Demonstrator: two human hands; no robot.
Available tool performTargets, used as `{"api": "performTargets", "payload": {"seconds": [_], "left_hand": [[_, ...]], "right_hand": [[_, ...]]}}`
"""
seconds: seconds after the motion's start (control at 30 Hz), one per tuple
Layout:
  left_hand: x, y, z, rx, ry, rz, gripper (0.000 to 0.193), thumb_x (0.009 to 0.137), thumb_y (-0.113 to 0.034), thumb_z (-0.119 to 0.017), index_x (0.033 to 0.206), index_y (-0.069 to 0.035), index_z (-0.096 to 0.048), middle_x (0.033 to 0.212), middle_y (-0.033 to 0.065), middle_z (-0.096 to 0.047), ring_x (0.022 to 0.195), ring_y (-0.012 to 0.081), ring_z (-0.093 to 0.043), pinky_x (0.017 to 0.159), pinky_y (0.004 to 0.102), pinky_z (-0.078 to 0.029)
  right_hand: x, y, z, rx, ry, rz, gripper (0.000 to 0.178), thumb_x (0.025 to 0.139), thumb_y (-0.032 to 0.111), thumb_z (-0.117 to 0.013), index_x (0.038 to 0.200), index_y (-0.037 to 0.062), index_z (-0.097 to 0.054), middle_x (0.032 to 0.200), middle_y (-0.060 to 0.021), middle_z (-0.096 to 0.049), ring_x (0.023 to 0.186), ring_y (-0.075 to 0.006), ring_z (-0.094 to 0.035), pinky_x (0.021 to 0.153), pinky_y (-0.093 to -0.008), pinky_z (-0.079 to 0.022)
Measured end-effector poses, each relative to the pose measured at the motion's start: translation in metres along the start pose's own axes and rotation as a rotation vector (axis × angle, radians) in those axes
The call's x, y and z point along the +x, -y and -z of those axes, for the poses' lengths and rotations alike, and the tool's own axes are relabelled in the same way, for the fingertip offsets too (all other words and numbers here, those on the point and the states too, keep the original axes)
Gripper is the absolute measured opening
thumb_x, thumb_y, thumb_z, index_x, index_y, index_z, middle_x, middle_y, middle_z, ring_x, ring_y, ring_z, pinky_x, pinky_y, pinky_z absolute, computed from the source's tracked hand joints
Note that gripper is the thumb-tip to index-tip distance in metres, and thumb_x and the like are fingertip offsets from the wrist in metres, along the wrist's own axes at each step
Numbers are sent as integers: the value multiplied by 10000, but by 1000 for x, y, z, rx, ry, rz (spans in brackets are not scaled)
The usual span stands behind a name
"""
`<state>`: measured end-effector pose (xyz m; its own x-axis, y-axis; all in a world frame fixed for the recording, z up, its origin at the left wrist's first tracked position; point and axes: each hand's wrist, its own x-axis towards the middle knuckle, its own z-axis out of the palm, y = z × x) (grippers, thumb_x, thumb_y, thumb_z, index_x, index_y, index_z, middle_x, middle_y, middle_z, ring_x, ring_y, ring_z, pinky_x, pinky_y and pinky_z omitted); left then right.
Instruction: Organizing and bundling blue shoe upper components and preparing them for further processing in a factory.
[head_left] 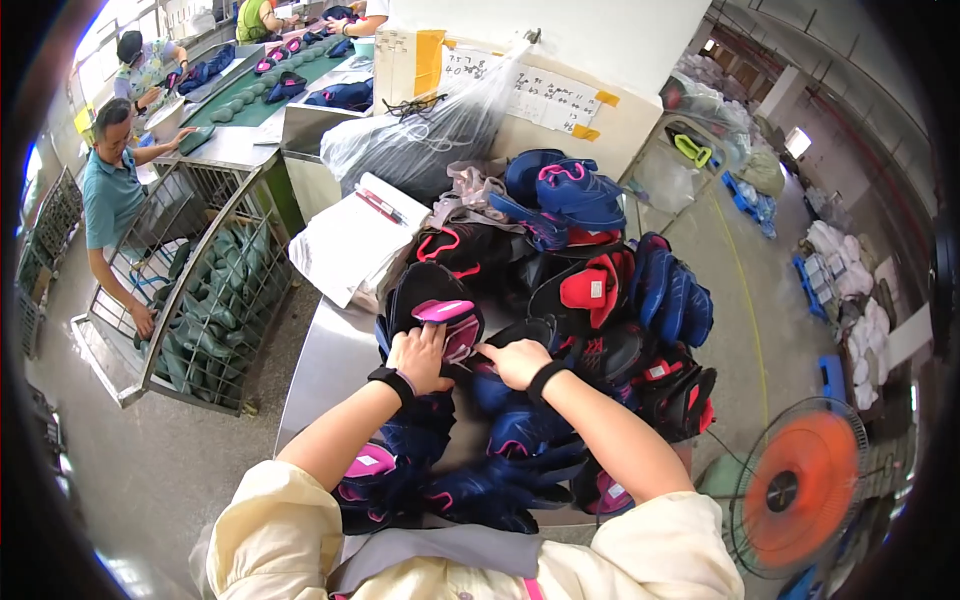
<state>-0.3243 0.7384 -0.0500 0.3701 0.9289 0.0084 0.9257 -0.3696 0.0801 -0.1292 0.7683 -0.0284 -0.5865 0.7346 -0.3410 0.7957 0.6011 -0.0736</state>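
Note:
On the metal table [330, 350] in front of me is a dark shoe upper [412, 292] with a pink lining. The fingers of my left hand [418, 358] are bent over its pink part, gripping it. Close by on the right, my right hand [517, 364] has its index finger stretched toward the striped pink edge. Its other fingers are curled in, and what they hold, if anything, is hidden. Around both hands lie piled navy shoe uppers [530, 425], with black and red ones [595, 285] beyond on the right.
A paper stack [350, 240] with pens lies at the far left, before a clear plastic bag [420, 140]. Left of the table, a co-worker [120, 190] reaches into a wire cart [190, 400] of green shoe lasts. An orange fan [800, 490] stands at the right.

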Motion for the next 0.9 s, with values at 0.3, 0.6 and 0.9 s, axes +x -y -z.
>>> {"api": "performTargets", "payload": {"seconds": [0.3, 0.6, 0.9], "left_hand": [[-9, 13, -3, -40, 16, -96, 526, 618, -565, -640, 906, -124, -662, 1014, 68, -537, 1010, 224, -462, 774, 347, -399], [-8, 18, -14, -124, 49, 21, 645, 644, -546, -640, 1000, -11, -572, 1012, 89, -568, 1016, 231, -477, 814, 341, -412], [9, 11, -18, -238, 58, -23, 319, 646, -418, -684, 806, -144, -654, 826, 18, -647, 909, 205, -549, 757, 342, -428]], "right_hand": [[80, 10, -6, 71, 152, 55, 275, 807, 285, -493, 1026, 163, -607, 981, -135, -622, 914, -296, -596, 781, -389, -473], [44, 5, 15, 1382, 141, 99, 195, 804, 114, -508, 639, 17, -546, 580, -81, -566, 515, -144, -567, 552, -258, -448], [31, -19, 19, 207, -469, 372, 152, 691, 106, -532, 748, 48, -660, 736, -142, -635, 698, -296, -615, 643, -377, -490]]}}
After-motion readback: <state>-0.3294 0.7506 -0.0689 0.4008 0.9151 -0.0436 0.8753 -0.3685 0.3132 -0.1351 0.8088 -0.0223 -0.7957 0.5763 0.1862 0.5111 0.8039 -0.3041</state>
